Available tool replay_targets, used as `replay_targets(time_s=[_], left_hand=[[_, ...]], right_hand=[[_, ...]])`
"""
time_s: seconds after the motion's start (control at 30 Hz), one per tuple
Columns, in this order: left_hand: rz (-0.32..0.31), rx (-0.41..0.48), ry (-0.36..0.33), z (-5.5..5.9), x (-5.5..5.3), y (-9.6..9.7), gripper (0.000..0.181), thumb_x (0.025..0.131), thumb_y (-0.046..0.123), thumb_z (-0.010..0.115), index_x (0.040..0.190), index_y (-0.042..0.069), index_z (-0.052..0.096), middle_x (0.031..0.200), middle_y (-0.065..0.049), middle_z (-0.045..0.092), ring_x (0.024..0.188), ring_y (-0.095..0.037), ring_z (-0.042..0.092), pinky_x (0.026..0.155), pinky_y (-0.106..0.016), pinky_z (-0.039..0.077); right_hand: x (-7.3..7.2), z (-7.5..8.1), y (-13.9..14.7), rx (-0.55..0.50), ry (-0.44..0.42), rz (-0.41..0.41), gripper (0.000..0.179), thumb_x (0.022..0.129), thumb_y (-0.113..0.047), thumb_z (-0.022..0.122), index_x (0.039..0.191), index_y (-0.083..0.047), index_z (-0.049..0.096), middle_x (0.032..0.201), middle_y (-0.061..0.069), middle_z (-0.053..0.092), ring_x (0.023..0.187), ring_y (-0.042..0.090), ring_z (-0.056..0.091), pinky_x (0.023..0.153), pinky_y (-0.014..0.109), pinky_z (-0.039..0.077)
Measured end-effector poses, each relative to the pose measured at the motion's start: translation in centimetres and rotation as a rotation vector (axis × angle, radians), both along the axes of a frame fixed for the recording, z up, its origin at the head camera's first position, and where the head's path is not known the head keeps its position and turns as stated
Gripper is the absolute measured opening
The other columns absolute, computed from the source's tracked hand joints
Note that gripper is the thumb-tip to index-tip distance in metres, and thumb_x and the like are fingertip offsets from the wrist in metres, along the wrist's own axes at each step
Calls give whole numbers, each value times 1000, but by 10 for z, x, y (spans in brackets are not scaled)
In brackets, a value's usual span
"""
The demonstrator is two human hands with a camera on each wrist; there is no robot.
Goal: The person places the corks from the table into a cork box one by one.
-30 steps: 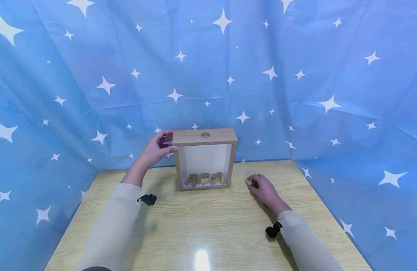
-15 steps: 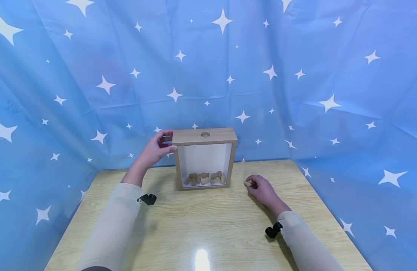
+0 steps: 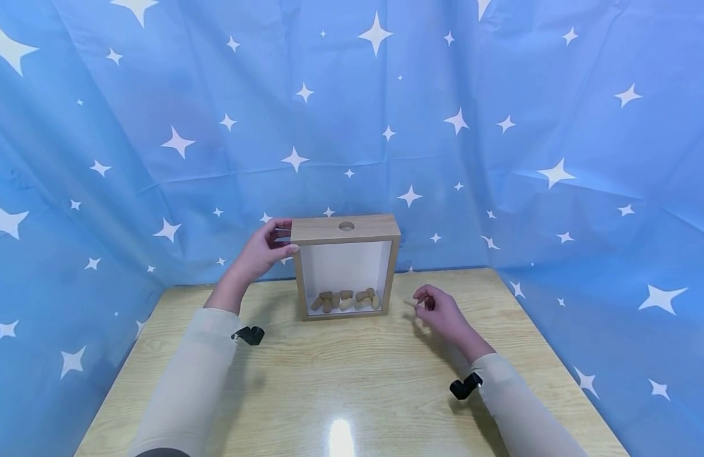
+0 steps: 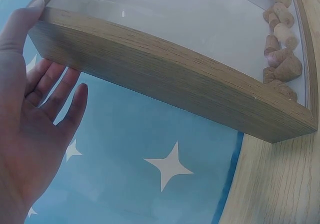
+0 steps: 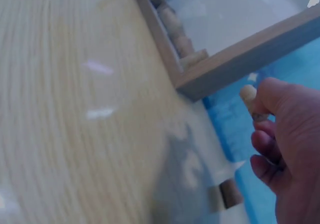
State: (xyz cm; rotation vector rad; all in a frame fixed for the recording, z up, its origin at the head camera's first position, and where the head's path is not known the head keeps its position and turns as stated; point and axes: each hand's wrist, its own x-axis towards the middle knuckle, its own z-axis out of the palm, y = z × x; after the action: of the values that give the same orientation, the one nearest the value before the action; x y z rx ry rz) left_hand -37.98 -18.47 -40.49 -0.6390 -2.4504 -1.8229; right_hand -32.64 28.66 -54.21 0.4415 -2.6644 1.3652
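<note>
A wooden-framed shadow box (image 3: 345,232) stands upright on the table, with a round hole in its top and a clear front. Several corks (image 4: 286,64) lie along its bottom. My left hand (image 3: 263,252) grips the box's upper left corner, thumb on the front edge and fingertips at the back edge. To the right of the box, my right hand (image 3: 443,313) pinches a pale cork (image 5: 248,97) between thumb and fingers, raised over the table. One end of that cork sticks out toward the box.
The light wood table (image 3: 329,381) ends at a blue curtain (image 3: 232,158) with white stars, which hangs behind and at both sides. A blurred brown piece (image 5: 231,193) lies near the table's back edge in the right wrist view.
My right hand has lifted off the table with the cork and shifted slightly up. The left hand and the box have stayed in place.
</note>
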Motion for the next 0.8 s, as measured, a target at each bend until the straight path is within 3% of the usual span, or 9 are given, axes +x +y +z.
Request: replay_targets(time_s=[0.5,0.8], left_hand=[[6,-8,5,2,3,1,69,104,24,82,162,10,49,157,-20,54,144,-45,56,115,-57,54],[8,1,-2,1,4,2,68,104,23,82,162,10,49,157,-20,54,144,-46,55,115,-57,54]], right_hand=[[8,48,-16,-1,120,-13,21,100,0,77,120,-8,74,84,5,62,73,21,54,59,28,44],[13,81,-16,-51,181,-19,20,104,-4,74,123,-11,74,86,7,62,73,24,58,56,30,49]])
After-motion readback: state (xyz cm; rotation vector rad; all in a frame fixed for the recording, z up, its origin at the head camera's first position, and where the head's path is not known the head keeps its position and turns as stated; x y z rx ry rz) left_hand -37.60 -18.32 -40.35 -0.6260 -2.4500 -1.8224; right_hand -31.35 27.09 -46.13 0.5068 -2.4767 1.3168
